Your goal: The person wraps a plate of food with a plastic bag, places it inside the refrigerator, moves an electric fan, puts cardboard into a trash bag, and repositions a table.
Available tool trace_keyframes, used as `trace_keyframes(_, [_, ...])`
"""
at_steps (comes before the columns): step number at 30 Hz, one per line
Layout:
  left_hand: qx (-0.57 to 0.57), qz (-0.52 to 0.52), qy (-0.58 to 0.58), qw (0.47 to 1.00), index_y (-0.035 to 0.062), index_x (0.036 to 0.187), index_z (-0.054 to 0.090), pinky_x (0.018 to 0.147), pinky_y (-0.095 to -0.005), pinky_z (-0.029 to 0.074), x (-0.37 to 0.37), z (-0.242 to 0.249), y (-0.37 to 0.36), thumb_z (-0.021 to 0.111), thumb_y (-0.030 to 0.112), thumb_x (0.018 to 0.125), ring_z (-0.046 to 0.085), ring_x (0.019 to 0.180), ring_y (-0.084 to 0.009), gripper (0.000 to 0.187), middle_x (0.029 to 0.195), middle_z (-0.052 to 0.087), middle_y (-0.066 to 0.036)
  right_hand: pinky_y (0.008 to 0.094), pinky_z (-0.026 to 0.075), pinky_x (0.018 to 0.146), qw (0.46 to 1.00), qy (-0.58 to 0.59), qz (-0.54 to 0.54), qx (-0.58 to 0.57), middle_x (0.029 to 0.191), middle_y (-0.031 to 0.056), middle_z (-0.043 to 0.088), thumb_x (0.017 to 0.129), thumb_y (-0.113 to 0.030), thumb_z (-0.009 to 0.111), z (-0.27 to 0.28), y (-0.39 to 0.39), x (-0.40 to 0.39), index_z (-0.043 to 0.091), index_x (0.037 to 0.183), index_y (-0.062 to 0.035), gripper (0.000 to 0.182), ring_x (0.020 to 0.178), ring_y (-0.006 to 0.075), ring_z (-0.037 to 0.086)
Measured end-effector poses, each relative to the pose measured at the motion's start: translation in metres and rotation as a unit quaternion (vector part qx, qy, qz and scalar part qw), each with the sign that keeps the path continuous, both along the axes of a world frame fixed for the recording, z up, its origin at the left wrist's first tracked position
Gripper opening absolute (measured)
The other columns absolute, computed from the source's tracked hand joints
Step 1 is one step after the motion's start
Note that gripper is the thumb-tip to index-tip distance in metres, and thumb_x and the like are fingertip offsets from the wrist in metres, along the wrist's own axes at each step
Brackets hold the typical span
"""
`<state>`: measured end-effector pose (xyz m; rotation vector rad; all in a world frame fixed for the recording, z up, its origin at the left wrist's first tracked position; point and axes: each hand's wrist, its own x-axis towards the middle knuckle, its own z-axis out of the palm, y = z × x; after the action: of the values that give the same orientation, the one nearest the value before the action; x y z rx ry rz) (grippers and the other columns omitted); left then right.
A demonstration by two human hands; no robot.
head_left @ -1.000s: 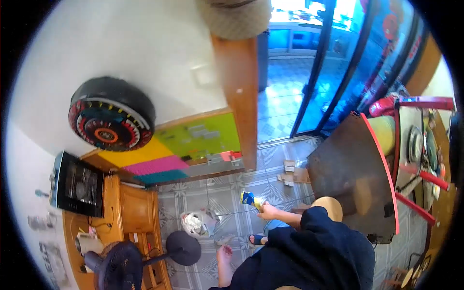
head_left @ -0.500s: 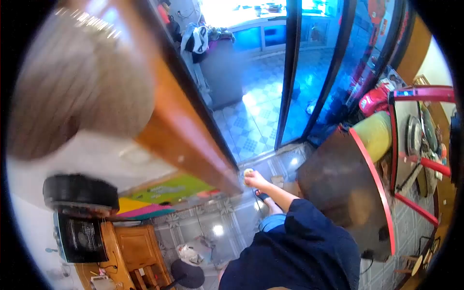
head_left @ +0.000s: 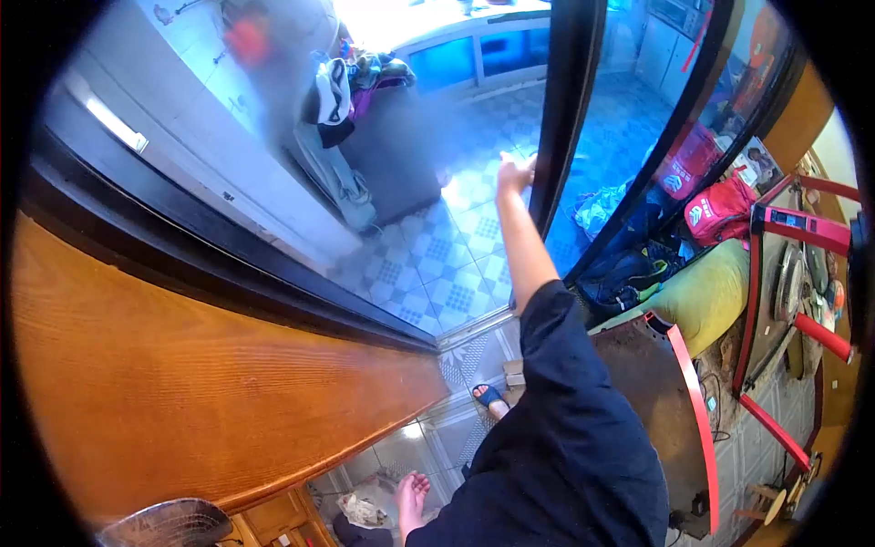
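My right hand [head_left: 517, 173] reaches forward at arm's length and touches the dark edge of the glass sliding door [head_left: 572, 100]. Its thumb stands apart from the other fingers, and part of the hand is hidden at the frame. Low in the view hangs my left hand [head_left: 415, 490], palm partly up, its fingers loosely curled and apart with nothing in them. Beyond the open doorway lies a patterned tile floor [head_left: 453, 289].
A brown wooden panel [head_left: 210, 365] fills the left. A dark red-edged board [head_left: 652, 392], a yellow-green cushion [head_left: 702, 296] and a red bag [head_left: 720, 210] stand on the right. A bundle of clothes [head_left: 335, 96] lies beyond the doorway. A sandal [head_left: 488, 394] shows below.
My right arm has stretched forward and up to the door frame. The small pale item near its fingers no longer shows. My left hand has come into view, and the view has moved nearer the doorway.
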<state>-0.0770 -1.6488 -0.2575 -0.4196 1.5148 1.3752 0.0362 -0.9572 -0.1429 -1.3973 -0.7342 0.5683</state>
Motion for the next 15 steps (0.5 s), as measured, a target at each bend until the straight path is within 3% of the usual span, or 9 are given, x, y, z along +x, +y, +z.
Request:
trace_keyframes(3, [-0.058, -0.061, 0.013, 0.996, 0.002, 0.1, 0.05, 0.058, -0.0297, 0.049, -0.003, 0.0, 0.015, 0.045, 0.014, 0.086, 0.057, 0.07, -0.0198, 0.019, 0.083, 0.057, -0.011, 0.0287, 0.05, 0.054, 0.952, 0.176, 0.223, -0.11, 0.109, 0.0187, 0.048, 0.072, -0.002, 0.054, 0.007, -0.041, 0.012, 0.03, 0.129, -0.0008, 0.061, 0.077, 0.02, 0.056])
trace_keyframes(5, [-0.067, -0.112, 0.064, 0.989, 0.0013, 0.1, 0.05, 0.058, -0.0281, 0.048, -0.003, 0.004, 0.022, 0.046, 0.013, 0.085, 0.056, 0.069, -0.0179, 0.019, 0.082, 0.057, -0.01, 0.0272, 0.051, 0.054, 0.948, 0.148, 0.266, -0.09, 0.1, 0.0139, 0.052, 0.072, 0.002, 0.051, -0.007, -0.086, 0.017, 0.043, 0.118, 0.0014, 0.047, 0.071, 0.0183, 0.059])
trace_keyframes(6, [-0.08, -0.164, 0.114, 0.976, 0.0005, 0.1, 0.051, 0.057, -0.0265, 0.047, -0.004, 0.009, 0.024, 0.046, 0.012, 0.085, 0.056, 0.068, -0.016, 0.02, 0.082, 0.057, -0.009, 0.0274, 0.05, 0.051, 0.959, 0.133, 0.243, -0.055, 0.094, 0.0127, 0.054, 0.072, 0.003, 0.05, 0.017, -0.12, 0.024, 0.046, 0.112, 0.0032, 0.04, 0.073, 0.0189, 0.06])
trace_keyframes(7, [-0.058, -0.197, 0.172, 0.964, -0.0001, 0.1, 0.052, 0.056, -0.0249, 0.046, -0.004, 0.021, 0.028, 0.048, 0.012, 0.085, 0.055, 0.066, -0.0139, 0.02, 0.08, 0.057, -0.008, 0.0269, 0.049, 0.057, 0.975, 0.104, 0.198, -0.005, 0.09, 0.0115, 0.052, 0.071, 0.003, 0.051, 0.014, -0.136, 0.038, 0.05, 0.097, 0.0035, 0.026, 0.084, 0.02, 0.055])
trace_keyframes(8, [-0.038, -0.229, 0.226, 0.946, -0.0008, 0.099, 0.052, 0.055, -0.0234, 0.045, -0.003, 0.037, 0.033, 0.049, 0.012, 0.084, 0.054, 0.064, -0.0117, 0.02, 0.079, 0.057, -0.007, 0.0283, 0.045, 0.066, 0.99, 0.02, 0.111, 0.081, 0.089, 0.0112, 0.051, 0.073, 0.001, 0.05, -0.004, -0.134, 0.052, 0.048, 0.092, 0.0022, 0.019, 0.08, 0.0202, 0.054])
trace_keyframes(10, [-0.064, -0.166, 0.394, 0.902, -0.0018, 0.105, 0.048, 0.066, -0.0262, 0.045, 0.0, 0.059, 0.034, 0.048, 0.011, 0.085, 0.054, 0.076, -0.0145, 0.024, 0.091, 0.056, -0.01, 0.0325, 0.037, 0.081, 0.994, -0.065, -0.014, 0.085, 0.097, 0.0151, 0.047, 0.076, -0.009, 0.053, 0.03, -0.146, 0.079, 0.046, 0.095, 0.0043, 0.024, 0.09, 0.0245, 0.046])
trace_keyframes(12, [-0.031, -0.063, 0.614, 0.786, -0.0025, 0.117, 0.037, 0.087, -0.0335, 0.038, -0.002, 0.092, 0.037, 0.045, 0.012, 0.086, 0.047, 0.102, -0.0211, 0.035, 0.114, 0.046, -0.016, 0.0343, 0.033, 0.087, 0.983, -0.108, -0.011, 0.151, 0.103, 0.0197, 0.046, 0.078, -0.023, 0.057, 0.031, -0.117, 0.107, 0.045, 0.105, 0.0078, 0.043, 0.099, 0.0278, 0.043])
trace_keyframes(14, [0.047, -0.001, 0.64, 0.767, -0.0026, 0.128, 0.021, 0.101, -0.0376, 0.022, -0.006, 0.149, 0.055, 0.039, 0.016, 0.089, 0.027, 0.122, -0.0249, 0.047, 0.132, 0.026, -0.018, 0.0358, 0.036, 0.086, 0.973, -0.184, 0.078, 0.117, 0.109, 0.023, 0.046, 0.079, -0.039, 0.056, 0.061, -0.106, 0.124, 0.045, 0.11, 0.0088, 0.058, 0.102, 0.0293, 0.045])
trace_keyframes(15, [0.054, 0.008, 0.661, 0.748, -0.0025, 0.13, 0.017, 0.102, -0.0379, 0.019, -0.009, 0.17, 0.065, 0.035, 0.02, 0.09, 0.023, 0.125, -0.0256, 0.049, 0.134, 0.022, -0.018, 0.0363, 0.041, 0.08, 0.951, -0.195, 0.224, 0.088, 0.101, 0.0214, 0.053, 0.076, -0.047, 0.058, 0.093, -0.117, 0.126, 0.045, 0.109, 0.0091, 0.066, 0.09, 0.03, 0.052])
